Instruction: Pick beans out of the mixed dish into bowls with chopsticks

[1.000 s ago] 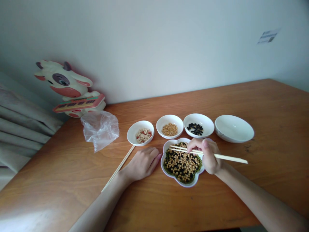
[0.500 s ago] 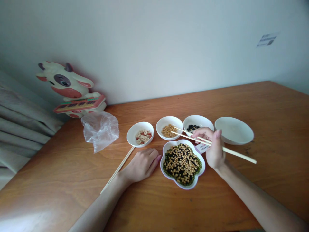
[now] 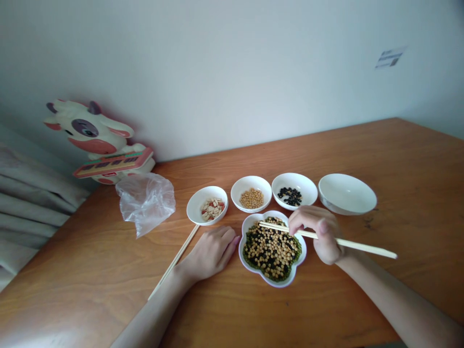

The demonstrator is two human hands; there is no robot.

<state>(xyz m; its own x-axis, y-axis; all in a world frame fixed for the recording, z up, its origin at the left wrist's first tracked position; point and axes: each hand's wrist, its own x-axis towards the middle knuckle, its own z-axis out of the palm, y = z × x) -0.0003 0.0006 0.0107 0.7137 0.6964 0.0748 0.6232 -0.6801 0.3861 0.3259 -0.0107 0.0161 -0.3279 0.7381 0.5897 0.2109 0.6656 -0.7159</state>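
- where's the dish (image 3: pixel 249 223)?
- mid-counter (image 3: pixel 221 314), between the far and near edges. it's flower-shaped, with beans (image 3: pixel 277 246) in tan, black and green.
- and the right hand (image 3: pixel 324 234)?
- just over the dish's right side, pinching chopsticks (image 3: pixel 366 248) between thumb and fingers. their tips are close together, over the beans toward the far side. i can't tell if they grip one.
- the left hand (image 3: pixel 214 250)?
- palm down on the counter, just left of the dish. its fingers lie side by side and curl down; the tips are partly hidden, so i can't tell if it's open or closed.
- what's by its wrist?
- a spare pair (image 3: pixel 176 258), slanting from the nut bowl (image 3: pixel 194 205) toward the near edge and passing by the forearm.
- and beyond the dish?
- a row along the far edge, well short of it: nut bowl, tan bean bowl (image 3: pixel 237 193), black bean bowl (image 3: pixel 309 190), then a white bowl (image 3: pixel 346 193), nearest the right edge.
- the far left corner?
- a cow toy (image 3: pixel 96 145) with a keyboard, against the wall (image 3: pixel 232 77). a clear bag (image 3: pixel 147 200) lies crumpled just in front. a curtain (image 3: pixel 29 212) hangs by the left edge.
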